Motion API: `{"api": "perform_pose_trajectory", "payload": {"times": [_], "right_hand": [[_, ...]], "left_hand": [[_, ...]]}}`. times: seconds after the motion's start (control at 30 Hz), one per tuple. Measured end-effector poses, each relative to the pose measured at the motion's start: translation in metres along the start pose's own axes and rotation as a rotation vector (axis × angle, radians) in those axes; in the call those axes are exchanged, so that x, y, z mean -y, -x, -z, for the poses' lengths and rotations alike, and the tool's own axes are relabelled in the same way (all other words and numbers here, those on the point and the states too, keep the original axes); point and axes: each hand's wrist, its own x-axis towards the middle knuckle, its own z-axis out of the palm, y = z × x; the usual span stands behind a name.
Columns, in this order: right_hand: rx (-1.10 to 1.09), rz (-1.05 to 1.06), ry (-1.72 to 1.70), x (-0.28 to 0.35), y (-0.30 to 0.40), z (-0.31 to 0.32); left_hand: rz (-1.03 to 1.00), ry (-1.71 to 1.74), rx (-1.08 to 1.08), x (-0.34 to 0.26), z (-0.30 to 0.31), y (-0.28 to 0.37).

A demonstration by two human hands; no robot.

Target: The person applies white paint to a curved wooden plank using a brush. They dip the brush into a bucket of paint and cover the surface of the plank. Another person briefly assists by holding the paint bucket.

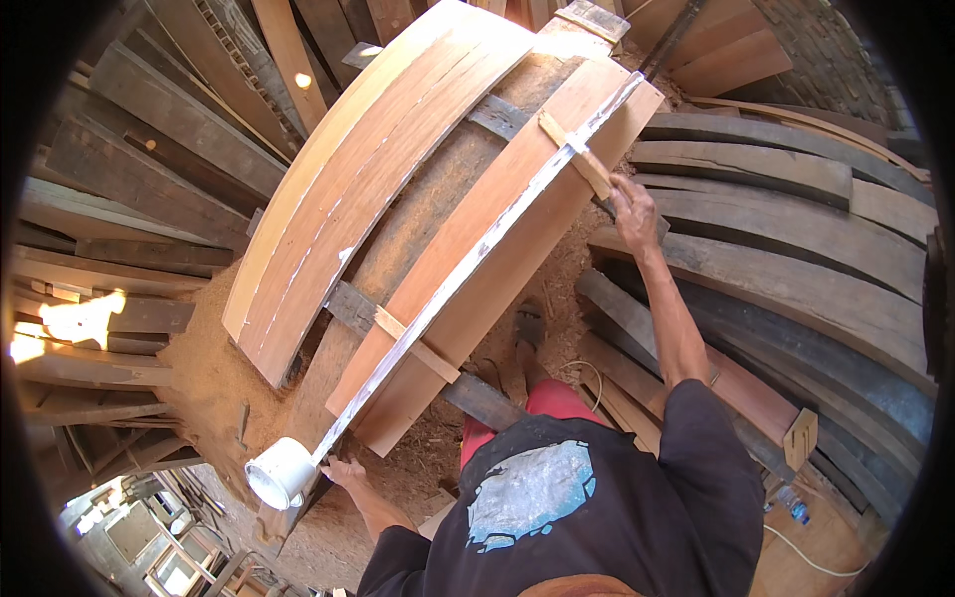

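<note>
A long board's narrow edge [448, 291], smeared with white glue-like paste, runs diagonally before me, with a reddish wooden face [462, 246] on its left and another board face [485, 321] on its right. My right hand [634, 213] grips the near end of a short wooden stick [595, 173] that crosses the pasted edge near its far end. A second wood strip [436, 362] crosses lower down. My left hand [345, 472] is at the near end of the pasted edge, beside a white plastic bucket [280, 470]; its fingertips are too small to read.
A wide panel of boards [373, 172] with white lines in its seams lies to the left, across dark timber bearers [351, 307]. Planks [783, 276] are stacked on the right and more planks [179, 119] on the left. Sawdust [213, 373] covers the ground. A plastic bottle [793, 505] lies lower right.
</note>
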Motion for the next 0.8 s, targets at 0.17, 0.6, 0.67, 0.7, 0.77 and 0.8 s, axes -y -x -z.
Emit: {"api": "perform_pose_trajectory", "payload": {"times": [0.17, 0.6, 0.67, 0.7, 0.77, 0.8], "right_hand": [[-0.111, -0.047, -0.134, 0.0, -0.005, 0.003], [0.262, -0.29, -0.411, -0.016, -0.012, 0.02], [0.042, -0.275, -0.373, -0.033, -0.024, 0.02], [-0.034, -0.231, -0.301, -0.033, -0.036, 0.02], [-0.183, -0.143, -0.151, -0.027, -0.057, 0.026], [-0.177, -0.082, -0.078, -0.033, -0.06, 0.025]], "left_hand": [[0.025, -0.003, -0.055, -0.002, 0.001, -0.001], [0.033, -0.016, -0.001, -0.001, 0.003, -0.008], [0.026, -0.042, -0.015, -0.004, 0.003, -0.008], [0.03, -0.023, -0.013, -0.006, 0.001, -0.007], [0.039, 0.014, -0.01, -0.008, -0.003, -0.003], [0.038, 0.021, 0.003, -0.009, -0.008, 0.003]]}}
